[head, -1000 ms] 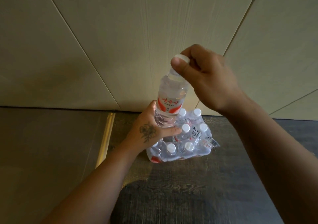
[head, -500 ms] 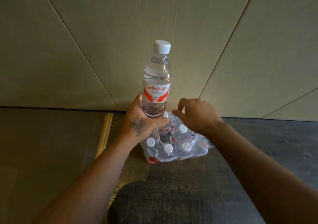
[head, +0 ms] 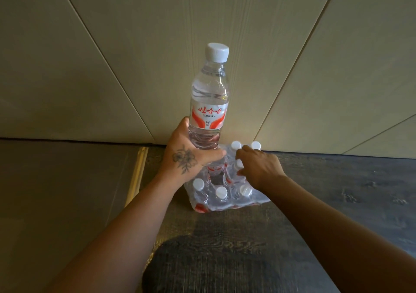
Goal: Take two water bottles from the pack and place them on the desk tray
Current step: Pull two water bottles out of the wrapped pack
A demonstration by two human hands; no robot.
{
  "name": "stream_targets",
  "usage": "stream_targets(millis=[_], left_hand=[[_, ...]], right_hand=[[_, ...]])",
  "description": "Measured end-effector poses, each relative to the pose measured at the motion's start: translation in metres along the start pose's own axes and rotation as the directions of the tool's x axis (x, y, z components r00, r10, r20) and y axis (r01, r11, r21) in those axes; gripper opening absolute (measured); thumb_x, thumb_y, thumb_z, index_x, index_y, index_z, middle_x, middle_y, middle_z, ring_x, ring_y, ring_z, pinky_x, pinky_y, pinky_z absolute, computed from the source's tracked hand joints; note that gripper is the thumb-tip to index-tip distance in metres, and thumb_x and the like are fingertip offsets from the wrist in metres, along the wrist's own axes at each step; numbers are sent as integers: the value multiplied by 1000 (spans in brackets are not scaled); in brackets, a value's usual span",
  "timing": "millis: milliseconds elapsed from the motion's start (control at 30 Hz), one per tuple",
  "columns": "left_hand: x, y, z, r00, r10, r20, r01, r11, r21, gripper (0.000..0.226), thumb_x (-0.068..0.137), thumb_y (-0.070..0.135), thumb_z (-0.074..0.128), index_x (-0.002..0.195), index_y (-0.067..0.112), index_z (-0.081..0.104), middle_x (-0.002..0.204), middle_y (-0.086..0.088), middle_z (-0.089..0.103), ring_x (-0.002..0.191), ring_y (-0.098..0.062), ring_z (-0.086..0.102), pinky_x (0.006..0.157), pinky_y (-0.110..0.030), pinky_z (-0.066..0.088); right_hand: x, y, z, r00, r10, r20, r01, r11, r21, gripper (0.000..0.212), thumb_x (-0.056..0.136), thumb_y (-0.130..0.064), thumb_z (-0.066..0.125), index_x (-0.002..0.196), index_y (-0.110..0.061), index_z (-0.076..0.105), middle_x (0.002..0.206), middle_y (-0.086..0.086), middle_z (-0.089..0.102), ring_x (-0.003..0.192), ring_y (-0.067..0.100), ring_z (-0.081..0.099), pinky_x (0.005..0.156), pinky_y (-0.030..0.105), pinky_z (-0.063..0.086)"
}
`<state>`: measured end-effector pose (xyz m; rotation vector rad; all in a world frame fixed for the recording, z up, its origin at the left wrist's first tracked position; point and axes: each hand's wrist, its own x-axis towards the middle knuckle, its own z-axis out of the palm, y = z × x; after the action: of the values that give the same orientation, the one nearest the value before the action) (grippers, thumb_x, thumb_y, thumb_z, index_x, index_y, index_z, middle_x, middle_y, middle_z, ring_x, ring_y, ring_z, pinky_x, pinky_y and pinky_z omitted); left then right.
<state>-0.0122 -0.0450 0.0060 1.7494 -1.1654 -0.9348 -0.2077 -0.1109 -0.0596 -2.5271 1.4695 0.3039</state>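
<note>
A clear water bottle (head: 210,97) with a white cap and a red-and-white label stands upright above the pack, gripped low on its body by my left hand (head: 189,155). Under it, on the dark wood floor, lies a shrink-wrapped pack (head: 225,193) of several white-capped bottles. My right hand (head: 258,166) rests on the pack's middle, fingers curled around the cap of a bottle (head: 239,164) still in the wrap. The hand hides that bottle's neck. No desk tray is in view.
A beige panelled wall (head: 135,45) rises right behind the pack. A brass strip (head: 137,173) splits the dark wood floor (head: 337,202) from a grey floor (head: 56,191) on the left. A dark rounded shape (head: 202,268) lies at the bottom centre.
My right hand let go of the lifted bottle's cap and dropped onto the pack, closing on another cap. My left hand raised the first bottle clear of the pack.
</note>
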Motion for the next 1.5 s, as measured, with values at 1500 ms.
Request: stream_targets(millis=[1500], left_hand=[[9,-8,-9,994,-96,-47,93,993,-78,67,62,14,103,120,13,70,102,4,80,87,-8,77,74,-20,57]], right_hand=[[30,19,-73,956,112,-269,233,265,936,72,80,-43,76,133,0,53,105,9,70,91,10,74,81,28,62]])
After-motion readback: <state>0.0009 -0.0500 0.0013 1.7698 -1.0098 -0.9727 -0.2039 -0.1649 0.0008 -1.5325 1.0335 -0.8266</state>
